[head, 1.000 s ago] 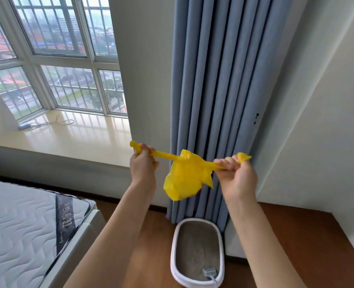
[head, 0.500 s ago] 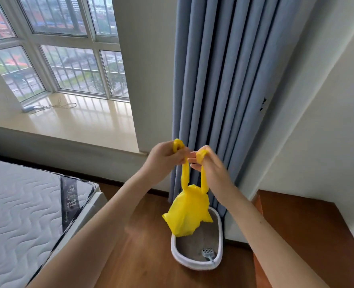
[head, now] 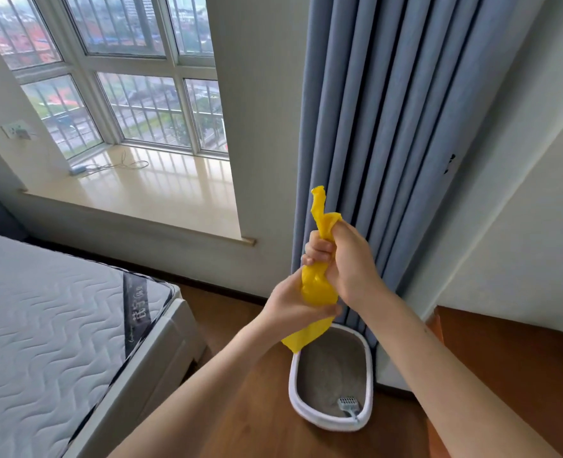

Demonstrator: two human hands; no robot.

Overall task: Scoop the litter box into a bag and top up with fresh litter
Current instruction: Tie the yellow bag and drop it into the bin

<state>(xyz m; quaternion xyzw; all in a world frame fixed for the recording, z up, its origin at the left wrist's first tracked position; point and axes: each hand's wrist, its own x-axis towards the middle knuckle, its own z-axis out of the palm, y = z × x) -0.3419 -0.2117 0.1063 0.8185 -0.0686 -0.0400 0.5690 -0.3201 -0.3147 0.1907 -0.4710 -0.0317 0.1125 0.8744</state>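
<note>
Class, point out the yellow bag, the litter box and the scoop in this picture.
yellow bag (head: 316,290): head view, bunched middle between the hands.
litter box (head: 368,368): head view, white right rim.
scoop (head: 348,403): head view, slotted grey head.

A person's right hand (head: 346,259) grips the gathered neck of a yellow plastic bag (head: 316,289), its two twisted ends sticking up above the fist, while the left hand (head: 293,305) holds the bag's body just below. On the wooden floor (head: 240,408) beneath stands a white-rimmed litter box (head: 295,385) with a grey scoop (head: 349,404) lying in it, against a blue curtain (head: 389,127). A mattress (head: 42,325) lies left, beneath a window (head: 141,77).
</note>
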